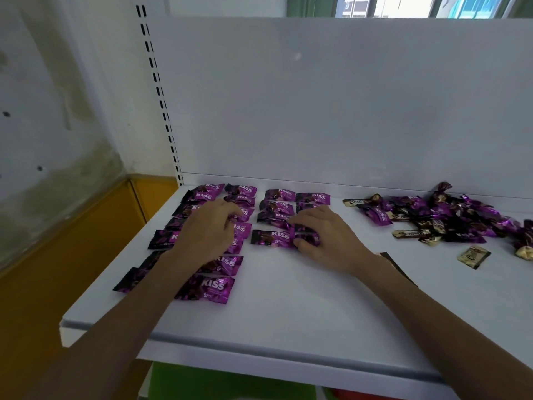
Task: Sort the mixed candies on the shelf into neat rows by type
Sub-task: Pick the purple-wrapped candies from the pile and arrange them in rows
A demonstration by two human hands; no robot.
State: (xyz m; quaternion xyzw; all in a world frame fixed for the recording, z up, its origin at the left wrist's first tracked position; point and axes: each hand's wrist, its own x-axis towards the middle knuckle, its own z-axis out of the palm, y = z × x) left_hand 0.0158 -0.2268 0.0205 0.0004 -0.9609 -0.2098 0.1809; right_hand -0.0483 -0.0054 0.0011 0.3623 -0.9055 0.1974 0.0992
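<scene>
Several purple Kiss candies (206, 288) lie in neat columns on the left half of the white shelf (288, 307). My left hand (207, 229) rests palm down on the two left columns, fingers spread and lightly curved. My right hand (323, 235) sits at the front of the right columns, its fingers and thumb pinching a purple candy (307, 238) beside another Kiss candy (272, 237). At the right lies a mixed pile (450, 217) of purple, dark and cream Choco candies.
A cream candy (473, 257) lies alone in front of the pile. The shelf's white back panel (317, 111) rises behind everything, with a slotted upright (161, 105) at its left. The shelf's front lip (259, 346) runs below my forearms. A yellow floor strip shows at the left.
</scene>
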